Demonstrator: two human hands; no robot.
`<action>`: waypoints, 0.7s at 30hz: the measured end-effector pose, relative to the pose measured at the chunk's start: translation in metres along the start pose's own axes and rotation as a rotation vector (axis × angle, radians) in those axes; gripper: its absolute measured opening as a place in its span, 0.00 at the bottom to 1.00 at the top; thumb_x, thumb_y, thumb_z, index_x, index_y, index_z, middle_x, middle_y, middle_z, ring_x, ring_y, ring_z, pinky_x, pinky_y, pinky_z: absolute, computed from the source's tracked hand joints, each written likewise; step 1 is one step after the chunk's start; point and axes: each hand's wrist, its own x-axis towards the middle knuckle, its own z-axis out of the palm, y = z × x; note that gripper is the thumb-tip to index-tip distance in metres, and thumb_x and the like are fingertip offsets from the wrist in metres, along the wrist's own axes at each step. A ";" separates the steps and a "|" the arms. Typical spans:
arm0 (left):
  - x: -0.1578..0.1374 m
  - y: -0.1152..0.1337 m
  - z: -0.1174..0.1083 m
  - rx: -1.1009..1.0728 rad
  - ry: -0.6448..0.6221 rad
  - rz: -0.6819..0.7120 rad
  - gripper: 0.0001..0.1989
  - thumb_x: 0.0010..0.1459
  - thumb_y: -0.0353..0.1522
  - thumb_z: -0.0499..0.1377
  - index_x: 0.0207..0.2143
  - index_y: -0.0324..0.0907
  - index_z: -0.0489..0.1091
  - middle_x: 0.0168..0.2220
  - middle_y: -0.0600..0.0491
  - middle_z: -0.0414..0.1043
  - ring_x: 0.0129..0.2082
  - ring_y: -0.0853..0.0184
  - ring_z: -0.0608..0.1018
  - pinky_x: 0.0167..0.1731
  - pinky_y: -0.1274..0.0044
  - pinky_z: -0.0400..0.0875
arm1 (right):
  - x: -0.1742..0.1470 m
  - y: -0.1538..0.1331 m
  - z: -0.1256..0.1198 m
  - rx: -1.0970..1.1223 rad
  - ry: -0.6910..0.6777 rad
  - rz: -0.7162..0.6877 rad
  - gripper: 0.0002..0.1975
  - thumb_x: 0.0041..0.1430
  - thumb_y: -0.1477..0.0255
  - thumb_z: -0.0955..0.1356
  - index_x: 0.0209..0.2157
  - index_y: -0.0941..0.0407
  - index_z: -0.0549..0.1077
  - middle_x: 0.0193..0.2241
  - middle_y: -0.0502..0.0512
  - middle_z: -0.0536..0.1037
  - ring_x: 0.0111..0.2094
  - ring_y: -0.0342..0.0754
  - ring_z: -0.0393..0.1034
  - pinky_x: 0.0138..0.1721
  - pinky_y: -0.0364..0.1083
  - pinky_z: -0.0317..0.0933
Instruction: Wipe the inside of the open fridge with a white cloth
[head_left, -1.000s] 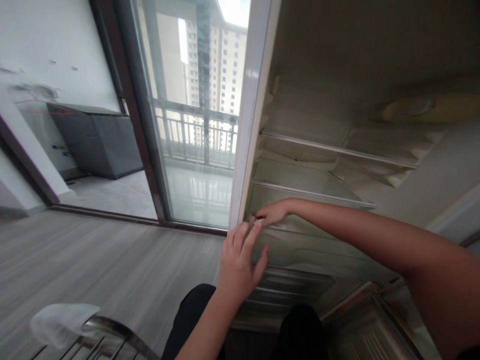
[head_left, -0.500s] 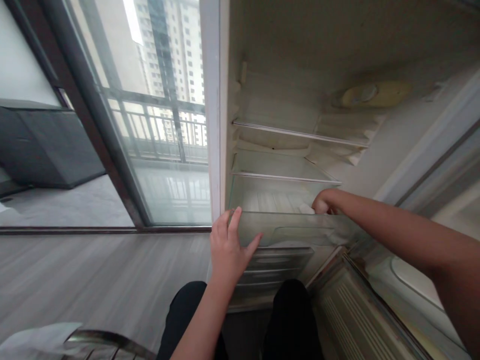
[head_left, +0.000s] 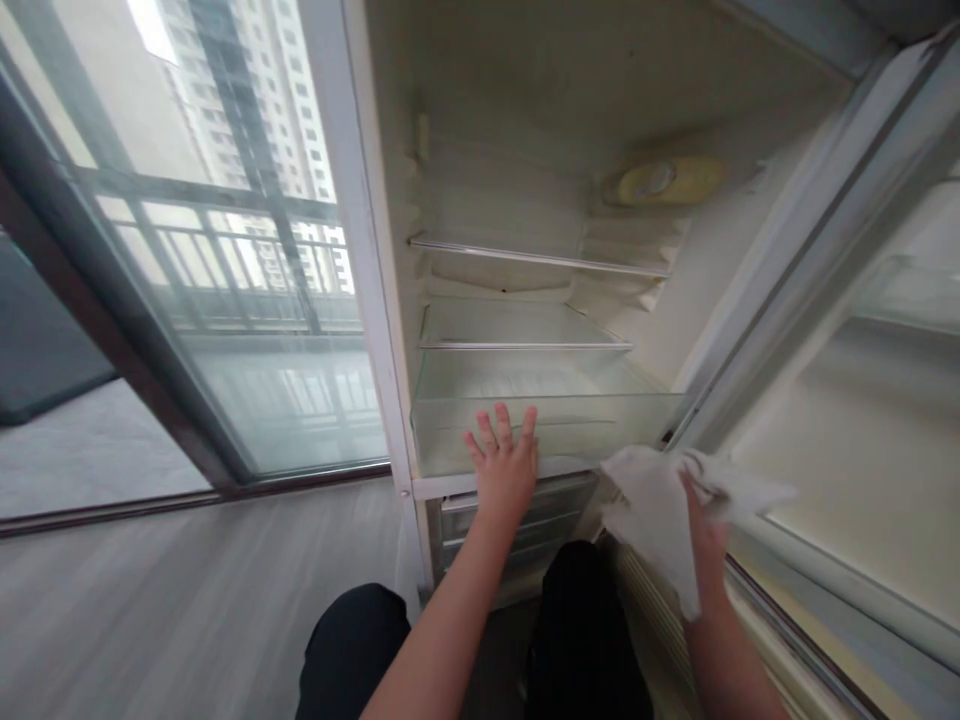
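I have left hand [head_left: 507, 470] wide at the drawer [head_left: 446, 440] front, right hand [head_left: 703, 530] gripping cloth [head_left: 651, 500] near its right corner; likely wiping, next calls for bunching.

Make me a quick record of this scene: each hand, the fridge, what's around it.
Left hand: spread open at the front of the clear drawer; contact unclear
Right hand: holding a white cloth
Fridge: open, its door on the right
Inside: upper shelf, lower shelf, yellowish fitting on the right wall
Left of fridge: glass panel, railing beyond
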 end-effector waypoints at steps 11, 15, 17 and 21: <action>0.042 -0.018 0.010 -0.070 -0.203 -0.071 0.41 0.63 0.49 0.57 0.71 0.44 0.48 0.74 0.35 0.34 0.73 0.38 0.36 0.64 0.38 0.33 | -0.047 0.020 -0.077 -0.221 0.059 0.048 0.29 0.53 0.50 0.72 0.49 0.57 0.74 0.47 0.61 0.80 0.52 0.60 0.73 0.57 0.56 0.65; 0.057 -0.025 0.018 -0.032 -0.240 -0.076 0.42 0.62 0.50 0.56 0.72 0.43 0.46 0.74 0.36 0.31 0.73 0.38 0.34 0.65 0.40 0.32 | -0.057 0.020 -0.084 -0.283 0.086 0.023 0.29 0.53 0.50 0.72 0.48 0.57 0.75 0.50 0.61 0.79 0.57 0.61 0.69 0.64 0.59 0.57; 0.063 -0.028 0.023 -0.009 -0.247 -0.086 0.43 0.62 0.51 0.56 0.72 0.42 0.45 0.74 0.36 0.30 0.73 0.38 0.33 0.65 0.41 0.32 | -0.058 0.018 -0.088 -0.286 0.086 0.020 0.29 0.52 0.49 0.71 0.47 0.57 0.76 0.50 0.62 0.79 0.56 0.62 0.70 0.65 0.61 0.55; 0.076 -0.032 0.030 0.040 -0.276 -0.101 0.46 0.62 0.53 0.55 0.72 0.39 0.42 0.74 0.34 0.27 0.73 0.38 0.31 0.65 0.42 0.32 | -0.052 0.015 -0.098 -0.328 -0.016 0.005 0.26 0.52 0.50 0.72 0.43 0.56 0.78 0.45 0.61 0.81 0.53 0.62 0.73 0.64 0.62 0.58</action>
